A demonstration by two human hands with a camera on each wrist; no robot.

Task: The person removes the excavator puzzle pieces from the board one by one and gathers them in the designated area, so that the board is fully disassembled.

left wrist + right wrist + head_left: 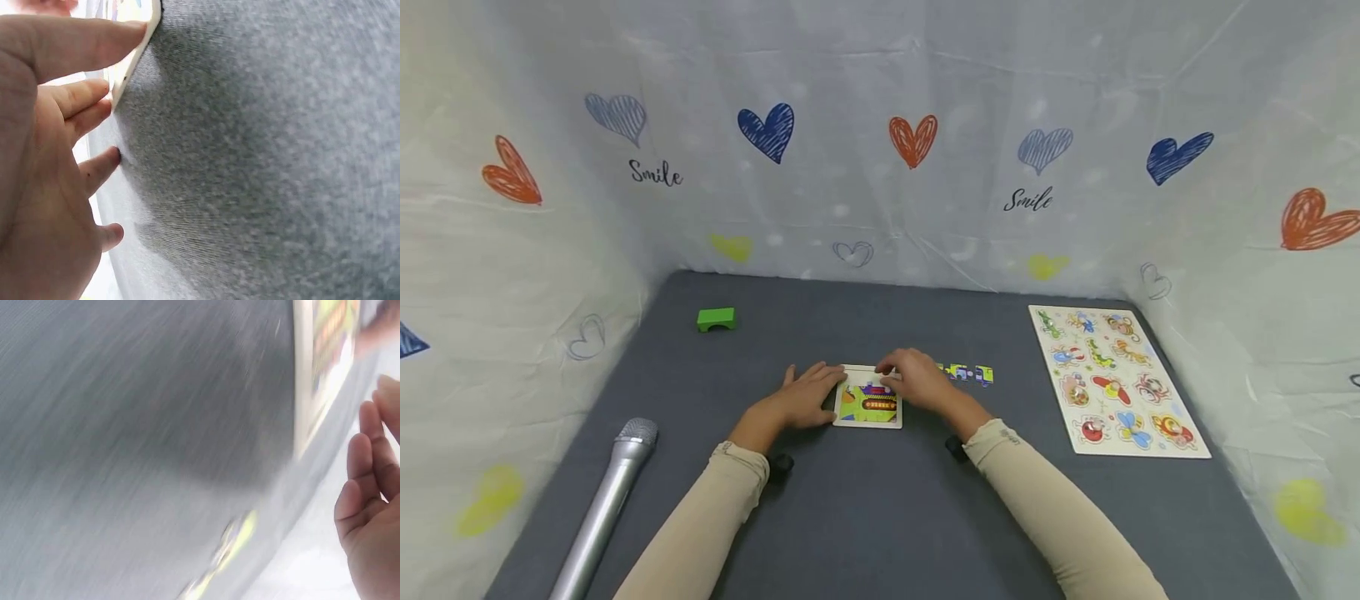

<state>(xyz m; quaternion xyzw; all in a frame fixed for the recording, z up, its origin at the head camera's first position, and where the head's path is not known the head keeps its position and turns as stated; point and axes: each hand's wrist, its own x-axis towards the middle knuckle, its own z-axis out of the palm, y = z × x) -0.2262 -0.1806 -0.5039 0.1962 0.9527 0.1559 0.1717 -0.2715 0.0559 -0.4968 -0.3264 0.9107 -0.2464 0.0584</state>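
In the head view a small white-framed picture puzzle [868, 403] lies on the dark table, its lower part filled with a colourful vehicle picture and its upper part pale. My left hand [803, 397] rests at its left side. The left wrist view shows the thumb [94, 47] and two straight fingertips touching the frame's edge [134, 59]. Over the upper right corner of the puzzle is my right hand [916, 381], fingers bent, with no piece visible between thumb and index. Right of that hand lie loose puzzle pieces [984, 375], partly hidden by it.
A large board with animal pictures [1101, 354] lies at the right of the table. At the back left stands a green arch block [717, 318]. A silver microphone [608, 492] lies near the left edge. A white curtain [842, 200] with hearts surrounds the table.
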